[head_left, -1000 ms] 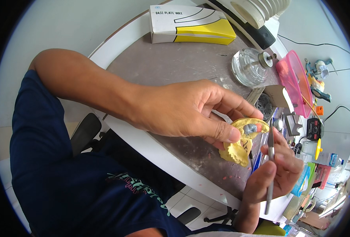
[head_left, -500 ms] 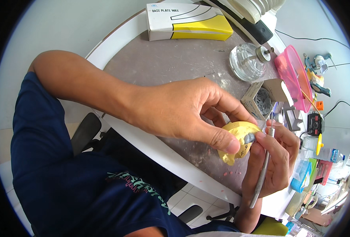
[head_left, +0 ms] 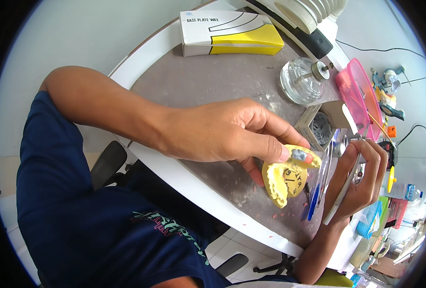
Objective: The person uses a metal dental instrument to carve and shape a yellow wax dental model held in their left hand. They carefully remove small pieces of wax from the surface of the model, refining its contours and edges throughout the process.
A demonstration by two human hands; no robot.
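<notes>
My left hand (head_left: 227, 134) is closed on a yellow plaster dental cast (head_left: 294, 185), thumb on top and fingers curling round its far side. The horseshoe arch of teeth faces up, and dark handwriting shows on the base. A grey wax patch (head_left: 298, 154) covers part of the tooth row, with a pinkish bit beside it. To the right of the cast, my right hand (head_left: 359, 185) grips a slim metal carving instrument (head_left: 340, 199) like a pen. Its tip points away toward the pink basket and does not touch the cast.
A white and yellow carton (head_left: 232, 43) lies at the back, beside a glass spirit lamp (head_left: 299, 81). An open small box (head_left: 321, 127) holds grey pieces. Behind it stands a pink basket (head_left: 352, 96). A blue-handled tool (head_left: 314, 204) and pink crumbs lie near the table edge.
My right hand has drawn away from the cast to the right with the carving instrument. My left hand has turned the cast so its arch and written base now show.
</notes>
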